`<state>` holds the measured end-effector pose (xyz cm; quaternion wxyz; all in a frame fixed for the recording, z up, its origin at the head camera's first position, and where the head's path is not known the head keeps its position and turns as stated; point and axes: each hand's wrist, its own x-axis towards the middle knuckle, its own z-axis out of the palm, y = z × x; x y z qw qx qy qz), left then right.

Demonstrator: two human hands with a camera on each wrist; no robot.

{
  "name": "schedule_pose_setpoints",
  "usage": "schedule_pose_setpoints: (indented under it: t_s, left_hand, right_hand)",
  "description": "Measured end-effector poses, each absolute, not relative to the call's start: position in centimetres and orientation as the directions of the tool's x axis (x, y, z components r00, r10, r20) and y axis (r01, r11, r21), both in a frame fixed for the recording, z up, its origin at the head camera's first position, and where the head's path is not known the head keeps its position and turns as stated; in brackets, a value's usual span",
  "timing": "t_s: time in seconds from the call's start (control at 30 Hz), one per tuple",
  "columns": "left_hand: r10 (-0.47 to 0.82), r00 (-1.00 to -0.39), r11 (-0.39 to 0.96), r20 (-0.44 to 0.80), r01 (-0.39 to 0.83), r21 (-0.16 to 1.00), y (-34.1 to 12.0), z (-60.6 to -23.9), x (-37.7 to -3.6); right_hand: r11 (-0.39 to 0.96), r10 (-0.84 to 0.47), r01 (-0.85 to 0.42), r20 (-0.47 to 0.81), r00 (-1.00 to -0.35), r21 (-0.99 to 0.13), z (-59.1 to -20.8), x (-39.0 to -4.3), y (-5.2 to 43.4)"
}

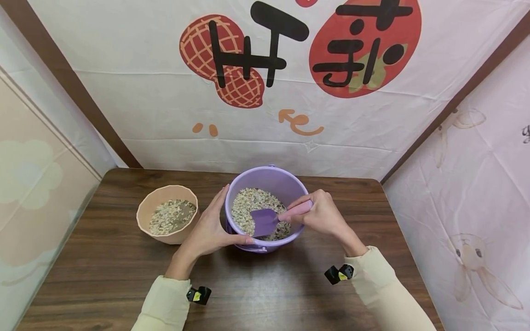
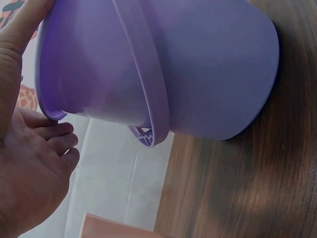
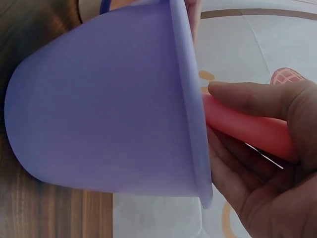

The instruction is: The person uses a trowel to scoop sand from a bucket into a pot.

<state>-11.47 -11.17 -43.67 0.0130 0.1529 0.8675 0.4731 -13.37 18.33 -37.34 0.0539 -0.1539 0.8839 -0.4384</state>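
Note:
A lilac bucket (image 1: pixel 285 177), partly filled with pale, speckled loose bits (image 1: pixel 252 202), stands upright on the table. Inside it is a small shovel (image 1: pixel 265 221) with a purple blade and pink handle; the blade lies over the loose bits. My right hand (image 1: pixel 325 216) grips that handle at the bucket's right rim, and the right wrist view shows the thumb along the pink handle (image 3: pixel 252 126). On the left, my left hand (image 1: pixel 211 232) holds the bucket's rim, thumb at the near edge and fingers along the outside.
Left of the bucket, a peach faceted bowl (image 1: pixel 145 211) contains similar loose bits, with part of its bottom showing. The bucket's handle (image 2: pixel 148 79) hangs down its side. A printed cloth (image 1: pixel 145 105) rises behind the brown wooden table (image 1: pixel 256 289).

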Motion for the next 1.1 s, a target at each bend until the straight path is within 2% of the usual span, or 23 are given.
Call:
schedule_pose_setpoints:
  t_s: [0.33,0.8,1.1]
  left_hand:
    - [0.275,-0.953,0.497,0.123,0.251,0.831,-11.2,-43.7,-11.5]
    - [0.276,-0.954,0.495,0.117,0.245,0.834,-11.2,-43.7,-11.5]
    - [0.276,-0.953,0.490,0.126,0.252,0.834,-11.1,-43.8,-11.6]
  right_hand:
    - [0.507,-0.321,-0.197,0.028,-0.947,-0.839,-37.7,-13.5,18.1]
    - [0.356,-0.344,-0.140,0.010,-0.939,-0.924,-38.3,-13.9,18.3]
    - [0.298,-0.287,-0.086,-0.004,-0.958,-0.951,-39.1,-14.4,18.6]
